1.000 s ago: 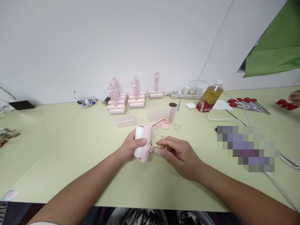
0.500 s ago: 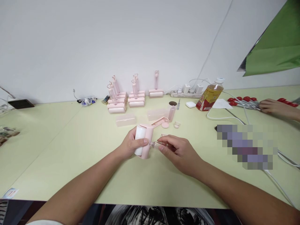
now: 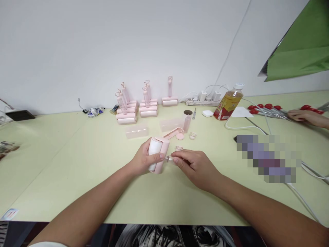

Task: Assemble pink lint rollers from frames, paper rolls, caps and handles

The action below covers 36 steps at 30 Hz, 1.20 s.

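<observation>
My left hand is closed round a lint roller head, a white sticky roll in a pale pink holder, its thumb pressing on the holder. From the right, my right hand pinches a clear handle piece whose narrow end meets the holder's side. Whether the two are locked together I cannot tell, and fingers cover much of the handle. Just behind my right fingers shows a small pink loop. Beyond lie a pink folding arm, a clear pink tube standing upright and a small cap.
Two clear covers lie beyond my hands. Several lint rollers with upright handles line the wall. A power strip, a tilted drink bottle and a blurred-out object are rightward. Another person's hand touches wrapped red flowers.
The roller head has turned slightly in my left hand. My right fingers have shifted on the handle piece, showing more of the loop behind. The whole view has moved a little.
</observation>
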Available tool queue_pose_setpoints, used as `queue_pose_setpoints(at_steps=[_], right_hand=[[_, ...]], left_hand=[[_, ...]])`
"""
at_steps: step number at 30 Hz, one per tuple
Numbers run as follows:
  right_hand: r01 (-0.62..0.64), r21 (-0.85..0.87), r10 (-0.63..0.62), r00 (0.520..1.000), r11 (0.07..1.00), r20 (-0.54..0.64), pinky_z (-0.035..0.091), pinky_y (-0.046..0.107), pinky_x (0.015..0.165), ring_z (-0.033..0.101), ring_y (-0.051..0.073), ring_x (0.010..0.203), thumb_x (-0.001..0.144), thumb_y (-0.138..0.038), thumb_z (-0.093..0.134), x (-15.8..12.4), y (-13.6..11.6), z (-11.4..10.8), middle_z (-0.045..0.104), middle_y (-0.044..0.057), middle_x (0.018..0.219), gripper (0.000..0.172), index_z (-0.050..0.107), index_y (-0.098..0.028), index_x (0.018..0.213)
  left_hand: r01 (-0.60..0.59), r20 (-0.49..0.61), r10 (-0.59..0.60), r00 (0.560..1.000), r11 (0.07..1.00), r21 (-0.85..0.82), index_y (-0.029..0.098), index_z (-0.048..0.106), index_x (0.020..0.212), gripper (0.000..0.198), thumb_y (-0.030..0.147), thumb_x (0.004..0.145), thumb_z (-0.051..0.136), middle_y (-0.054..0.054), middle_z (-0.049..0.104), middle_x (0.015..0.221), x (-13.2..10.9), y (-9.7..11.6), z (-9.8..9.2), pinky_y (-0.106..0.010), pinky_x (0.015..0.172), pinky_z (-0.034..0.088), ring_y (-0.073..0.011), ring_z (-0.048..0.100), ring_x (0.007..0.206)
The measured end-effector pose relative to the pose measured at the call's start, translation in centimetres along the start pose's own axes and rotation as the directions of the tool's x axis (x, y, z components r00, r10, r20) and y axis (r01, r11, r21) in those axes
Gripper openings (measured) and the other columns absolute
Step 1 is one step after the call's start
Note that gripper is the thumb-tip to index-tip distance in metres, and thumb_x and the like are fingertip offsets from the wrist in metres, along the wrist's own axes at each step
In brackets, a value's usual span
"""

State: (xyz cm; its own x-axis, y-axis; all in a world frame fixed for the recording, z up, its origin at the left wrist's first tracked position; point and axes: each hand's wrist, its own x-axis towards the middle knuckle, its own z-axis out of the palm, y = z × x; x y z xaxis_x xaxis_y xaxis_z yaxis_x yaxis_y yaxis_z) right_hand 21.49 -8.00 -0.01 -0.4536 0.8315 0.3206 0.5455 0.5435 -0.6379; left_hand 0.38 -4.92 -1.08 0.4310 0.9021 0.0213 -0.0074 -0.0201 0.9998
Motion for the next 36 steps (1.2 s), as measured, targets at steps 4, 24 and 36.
queue_pose_setpoints(at_steps=[4, 24, 36], right_hand=[[-0.044, 0.048, 0.047, 0.996, 0.998, -0.080, 0.046, 0.027, 0.062, 0.062, 0.015, 0.068, 0.093, -0.030, 0.051, -0.2, 0.2, 0.4, 0.070, 0.002, 0.082, 0.020, 0.068, -0.020, 0.097], [-0.099, 0.571, 0.255, 0.946, 0.815, -0.199, 0.057, 0.032, 0.077, 0.066, 0.018, 0.089, 0.094, -0.039, 0.053, -1.1, 0.5, 1.6, 0.069, 0.006, 0.098, 0.026, 0.063, -0.022, 0.111], [-0.176, 0.672, 0.326, 0.940, 0.720, -0.103, 0.056, 0.032, 0.076, 0.061, 0.016, 0.082, 0.093, -0.043, 0.052, -0.8, 0.2, 2.3, 0.063, 0.004, 0.093, 0.030, 0.059, -0.021, 0.111]], left_hand=[[0.014, -0.010, -0.014, 1.000, 1.000, -0.003, 0.016, 0.054, 0.108, 0.049, 0.042, 0.071, 0.074, -0.003, 0.056, 0.089, -0.1, -0.2, 0.1, -0.026, 0.066, 0.043, -0.0160, 0.052, 0.077], [0.054, -0.042, -0.055, 0.998, 0.998, -0.032, 0.017, 0.051, 0.107, 0.046, 0.041, 0.074, 0.073, -0.002, 0.061, 0.084, -0.3, 0.2, 0.9, -0.027, 0.065, 0.045, -0.0163, 0.057, 0.073], [0.083, -0.028, -0.083, 0.996, 0.996, -0.026, 0.017, 0.052, 0.103, 0.043, 0.038, 0.072, 0.073, 0.001, 0.060, 0.080, -0.7, 1.1, 1.3, -0.024, 0.061, 0.044, -0.0134, 0.054, 0.068]])
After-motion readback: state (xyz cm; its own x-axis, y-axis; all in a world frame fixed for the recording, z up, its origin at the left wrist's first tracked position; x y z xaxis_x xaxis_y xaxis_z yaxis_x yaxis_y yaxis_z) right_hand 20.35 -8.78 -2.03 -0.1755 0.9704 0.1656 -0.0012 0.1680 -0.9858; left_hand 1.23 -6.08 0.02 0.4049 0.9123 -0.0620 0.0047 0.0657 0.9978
